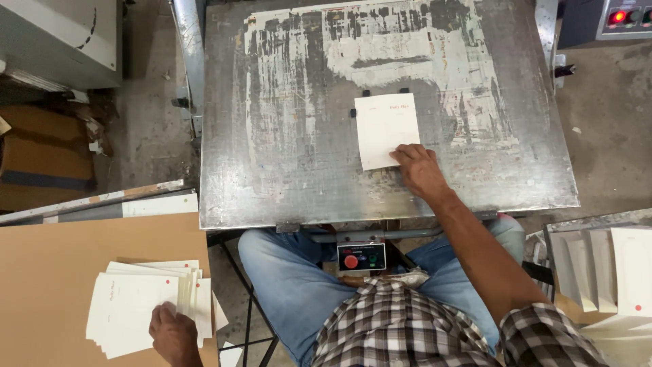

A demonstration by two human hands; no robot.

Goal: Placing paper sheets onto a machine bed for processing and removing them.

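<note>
The left hand (pixel 173 334) is partly cut off by the bottom edge; its fingers lie flat on a fanned stack (pixel 146 306) of cream sheets on the brown board (pixel 61 272), gripping nothing that shows. The right hand (pixel 418 170), arm stretched forward, presses flat fingertips on the lower corner of a sheet (pixel 384 129) lying against small black stops on the worn metal plate (pixel 285 136). The sheet's print is too small to make out.

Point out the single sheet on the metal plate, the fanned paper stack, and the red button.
single sheet (pixel 382 126), head view, its blank middle.
paper stack (pixel 129 309), head view, top sheet.
red button (pixel 350 261), head view, its centre.
</note>
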